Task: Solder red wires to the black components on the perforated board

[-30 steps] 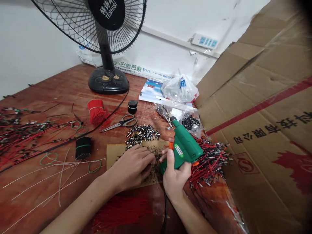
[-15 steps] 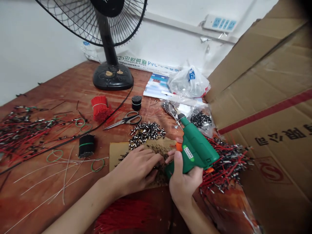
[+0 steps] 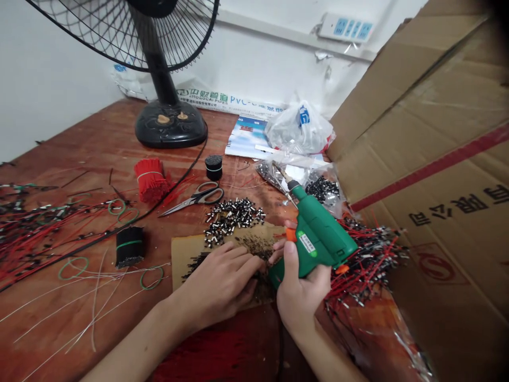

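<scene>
My right hand point(image 3: 302, 289) is wrapped round the handle of a green soldering gun point(image 3: 326, 228), a finger near its orange trigger point(image 3: 291, 234). The gun's metal tip and thin feed tube point up and away from me. My left hand point(image 3: 226, 276) rests over a scorched piece of cardboard point(image 3: 181, 241), its fingers curled together close to the gun's grip. What those fingers pinch, if anything, is hidden. Short black wires point(image 3: 194, 263) lie on the cardboard beside the left hand. Just beyond it is a heap of small black-and-silver switches or connectors point(image 3: 234, 215).
Scissors point(image 3: 194, 199), a red wire bundle point(image 3: 150, 180) and black wire bundles point(image 3: 130, 247) lie at left-centre. Wired parts point(image 3: 366, 260) pile up at right beside a big cardboard box point(image 3: 429, 175). A fan point(image 3: 170, 124) and a plastic bag point(image 3: 300, 130) stand behind.
The view has shifted a little, so most things sit further left. Both hands hold nearly the same pose, and the soldering gun stays in the right hand.
</scene>
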A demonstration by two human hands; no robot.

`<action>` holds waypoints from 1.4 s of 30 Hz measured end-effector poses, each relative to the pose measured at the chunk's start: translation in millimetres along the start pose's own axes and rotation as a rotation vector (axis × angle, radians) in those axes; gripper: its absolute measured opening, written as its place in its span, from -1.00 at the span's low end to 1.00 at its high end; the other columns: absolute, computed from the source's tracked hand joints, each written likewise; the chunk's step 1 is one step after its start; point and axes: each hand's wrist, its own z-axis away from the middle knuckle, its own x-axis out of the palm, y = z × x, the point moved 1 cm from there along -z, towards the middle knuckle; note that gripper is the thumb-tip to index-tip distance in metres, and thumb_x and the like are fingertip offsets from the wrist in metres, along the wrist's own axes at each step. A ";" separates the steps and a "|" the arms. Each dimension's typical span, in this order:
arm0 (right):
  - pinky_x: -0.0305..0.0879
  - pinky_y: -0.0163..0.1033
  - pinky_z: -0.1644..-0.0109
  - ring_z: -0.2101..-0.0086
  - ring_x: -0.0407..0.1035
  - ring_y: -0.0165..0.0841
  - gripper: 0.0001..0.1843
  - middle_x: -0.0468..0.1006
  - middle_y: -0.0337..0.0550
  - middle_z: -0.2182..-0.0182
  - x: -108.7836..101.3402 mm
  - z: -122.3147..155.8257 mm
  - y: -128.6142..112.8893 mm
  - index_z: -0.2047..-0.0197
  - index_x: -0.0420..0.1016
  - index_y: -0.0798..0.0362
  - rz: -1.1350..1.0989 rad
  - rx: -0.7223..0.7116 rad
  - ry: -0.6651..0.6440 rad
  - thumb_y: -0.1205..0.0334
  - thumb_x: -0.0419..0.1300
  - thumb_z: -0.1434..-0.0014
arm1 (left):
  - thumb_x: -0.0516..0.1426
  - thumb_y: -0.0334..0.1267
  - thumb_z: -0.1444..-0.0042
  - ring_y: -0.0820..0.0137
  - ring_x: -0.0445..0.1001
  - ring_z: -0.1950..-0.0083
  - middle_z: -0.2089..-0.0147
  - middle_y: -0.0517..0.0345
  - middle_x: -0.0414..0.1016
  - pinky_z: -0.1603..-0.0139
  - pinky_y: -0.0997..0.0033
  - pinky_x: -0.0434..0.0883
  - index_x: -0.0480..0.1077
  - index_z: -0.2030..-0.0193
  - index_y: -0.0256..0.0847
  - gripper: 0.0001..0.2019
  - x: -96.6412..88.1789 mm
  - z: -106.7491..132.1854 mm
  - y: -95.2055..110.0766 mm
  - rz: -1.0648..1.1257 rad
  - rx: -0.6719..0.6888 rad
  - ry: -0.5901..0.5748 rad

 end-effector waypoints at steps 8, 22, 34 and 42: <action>0.42 -0.51 0.35 0.47 0.41 -0.63 -0.62 0.51 -0.05 0.37 1.1 -2.9 -4.7 0.20 0.30 0.28 -0.013 0.012 0.025 0.05 0.13 -0.21 | 0.06 -0.35 -0.21 0.42 0.31 0.23 0.26 0.24 0.42 0.17 0.28 0.10 0.28 0.11 -0.16 -0.88 -0.4 -0.5 3.2 0.003 0.031 0.029; 0.35 -0.51 0.35 0.48 0.34 -0.68 -0.58 0.48 -0.11 0.35 -3.5 -9.9 -7.6 0.18 0.28 0.24 -0.038 -0.083 0.076 -0.02 0.13 -0.19 | 0.06 -0.30 -0.21 0.38 0.38 0.20 0.26 0.21 0.43 0.10 0.29 0.21 0.29 0.15 -0.17 -0.92 1.8 2.0 -0.9 -0.053 0.063 0.029; 0.37 -0.49 0.35 0.46 0.34 -0.67 -0.59 0.48 -0.10 0.36 -5.3 -3.4 -17.0 0.21 0.32 0.23 -0.057 -0.126 -0.021 -0.03 0.09 -0.22 | 0.08 -0.33 -0.16 0.33 0.41 0.11 0.19 0.21 0.47 0.01 0.23 0.24 0.28 0.09 -0.14 -0.83 0.0 0.2 -4.5 -0.013 0.065 0.029; 0.36 -0.50 0.41 0.50 0.32 -0.66 -0.61 0.45 -0.12 0.39 -4.5 -5.5 -19.9 0.20 0.30 0.20 -0.077 -0.142 -0.046 -0.03 0.09 -0.23 | 0.08 -0.33 -0.15 0.32 0.42 0.10 0.21 0.24 0.46 -0.01 0.21 0.26 0.30 0.05 -0.09 -0.78 0.4 0.9 -3.6 0.012 0.044 0.022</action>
